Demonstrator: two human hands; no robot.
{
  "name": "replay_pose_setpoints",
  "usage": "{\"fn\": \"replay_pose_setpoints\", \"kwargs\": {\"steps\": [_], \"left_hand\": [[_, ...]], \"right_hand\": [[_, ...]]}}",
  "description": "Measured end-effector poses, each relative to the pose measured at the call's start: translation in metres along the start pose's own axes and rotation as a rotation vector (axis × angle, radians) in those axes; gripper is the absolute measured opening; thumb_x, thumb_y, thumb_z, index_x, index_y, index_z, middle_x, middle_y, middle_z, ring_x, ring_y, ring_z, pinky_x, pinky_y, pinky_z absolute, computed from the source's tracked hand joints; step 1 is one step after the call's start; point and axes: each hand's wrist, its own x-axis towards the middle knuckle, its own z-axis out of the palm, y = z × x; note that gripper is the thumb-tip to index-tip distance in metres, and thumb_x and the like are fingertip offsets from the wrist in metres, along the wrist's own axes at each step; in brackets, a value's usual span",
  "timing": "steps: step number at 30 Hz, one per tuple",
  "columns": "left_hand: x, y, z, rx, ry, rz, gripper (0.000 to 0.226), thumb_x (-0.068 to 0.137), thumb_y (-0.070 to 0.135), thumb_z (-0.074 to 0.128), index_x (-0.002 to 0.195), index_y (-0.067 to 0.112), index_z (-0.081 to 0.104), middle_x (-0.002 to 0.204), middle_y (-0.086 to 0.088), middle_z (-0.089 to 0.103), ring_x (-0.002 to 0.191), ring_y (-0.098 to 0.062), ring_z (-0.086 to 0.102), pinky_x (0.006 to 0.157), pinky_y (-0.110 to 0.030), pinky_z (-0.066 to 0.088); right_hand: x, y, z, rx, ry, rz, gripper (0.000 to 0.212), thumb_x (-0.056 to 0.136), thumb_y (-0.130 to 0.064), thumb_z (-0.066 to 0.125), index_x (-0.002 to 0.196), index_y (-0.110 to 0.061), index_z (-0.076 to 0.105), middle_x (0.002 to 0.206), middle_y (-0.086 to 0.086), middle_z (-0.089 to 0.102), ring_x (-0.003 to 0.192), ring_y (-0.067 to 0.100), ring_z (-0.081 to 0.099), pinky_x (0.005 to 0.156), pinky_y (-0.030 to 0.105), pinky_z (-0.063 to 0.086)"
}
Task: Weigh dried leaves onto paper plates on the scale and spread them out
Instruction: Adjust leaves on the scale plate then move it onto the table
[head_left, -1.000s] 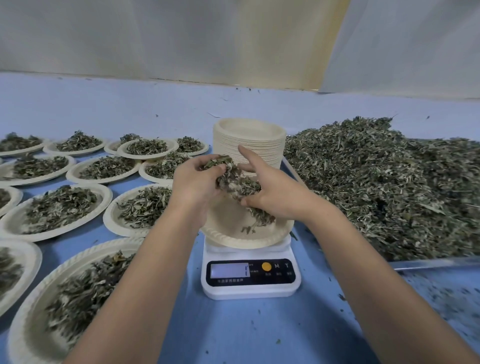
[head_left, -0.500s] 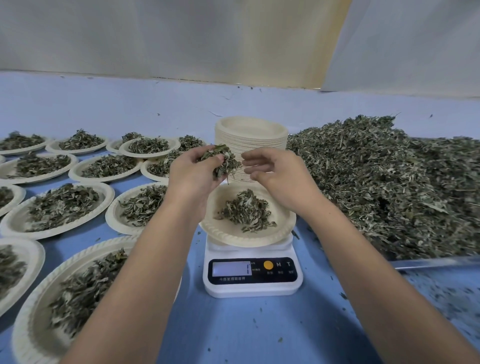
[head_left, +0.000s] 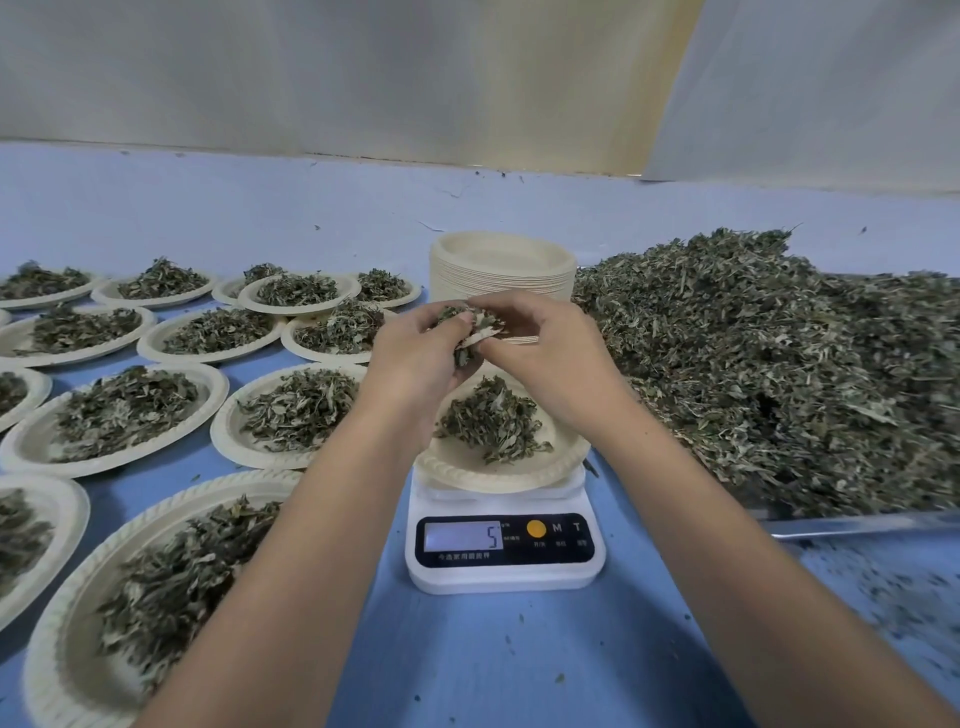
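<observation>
The likeliest slip is overshooting the weight. The left hand (head_left: 415, 358) grips a clump of dried leaves (head_left: 470, 332) and the right hand (head_left: 550, 358) pinches at that same clump with its fingertips. If too much crumbles off at once, the reading jumps. Light flakes could also drift past the rim onto the blue tabletop (head_left: 467, 665) and go unweighed, and a wrist leaning on the plate would falsify the number.

Directly beneath both hands sits the paper plate (head_left: 498, 478) on the scale (head_left: 504, 566), carrying a small heap (head_left: 488, 421) bunched in its middle, not yet spread. The display seems to read 5, though it is faint. Just beyond the hands stands a stack of empty paper plates (head_left: 501, 265). Left of the left hand lie many filled plates (head_left: 119, 410), and right of the right hand is the loose pile of dried leaves (head_left: 779, 364).
</observation>
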Motion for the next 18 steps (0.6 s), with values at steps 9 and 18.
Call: {"fn": "replay_pose_setpoints", "kwargs": {"steps": [9,18], "left_hand": [[-0.002,0.000,-0.002,0.132,0.060,-0.006,0.014,0.094,0.014,0.056,0.092,0.018,0.069,0.093,-0.007,0.071,0.094,-0.023,0.067,0.088,-0.039,0.054],[-0.004,0.002,-0.001,0.230,0.049,0.014,0.018,0.095,0.025,0.054,0.108,0.020,0.067,0.100,0.011,0.065,0.101,-0.015,0.064,0.085,-0.026,0.052]], "right_hand": [[0.006,0.010,-0.007,-0.021,0.134,0.082,0.017,0.081,-0.010,0.065,0.093,-0.022,0.070,0.078,-0.015,0.065,0.072,0.003,0.060,0.073,0.022,0.048],[0.008,0.018,-0.016,-0.137,0.059,0.148,0.020,0.087,-0.024,0.061,0.068,-0.030,0.063,0.052,-0.020,0.056,0.051,-0.006,0.047,0.050,0.011,0.033]]}}
